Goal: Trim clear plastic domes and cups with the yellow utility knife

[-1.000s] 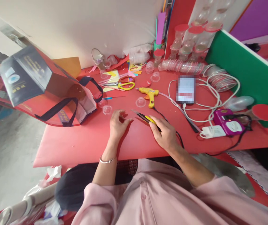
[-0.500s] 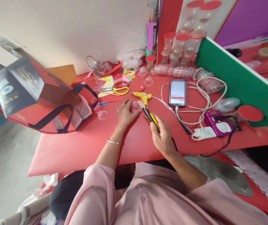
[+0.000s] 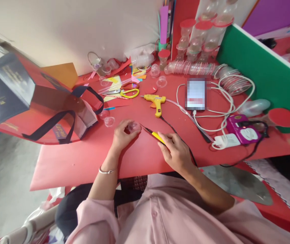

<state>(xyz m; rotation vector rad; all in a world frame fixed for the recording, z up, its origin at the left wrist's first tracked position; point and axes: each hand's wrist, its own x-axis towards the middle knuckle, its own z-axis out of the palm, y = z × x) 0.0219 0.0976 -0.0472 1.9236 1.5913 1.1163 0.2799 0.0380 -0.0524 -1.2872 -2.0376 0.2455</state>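
My left hand [image 3: 123,135] is closed around the side of a small clear plastic dome cup [image 3: 134,127], thumb near and fingers behind, low over the red table. In my right hand [image 3: 177,150] is a yellow and black utility knife [image 3: 157,136], its tip pointing left at the cup's right edge. Whether the blade touches the plastic I cannot tell. Just beyond lies a yellow glue gun [image 3: 155,101] with a clear glue stick in its back. Yellow-handled scissors [image 3: 127,92] rest on paper scraps behind. Another clear dome cup [image 3: 109,121] sits left of my left hand.
A large red and black gift bag [image 3: 45,108] stands at the left. To the right are a phone [image 3: 195,95], looped white cables and a purple power adapter [image 3: 243,130]. Stacked clear cups [image 3: 190,68] lie behind, beside a green divider [image 3: 259,78].
Both hands have shifted in the picture, my left hand with the cup down and left. The knife has turned flatter, its tip now by the cup's right edge. The view has moved slightly.
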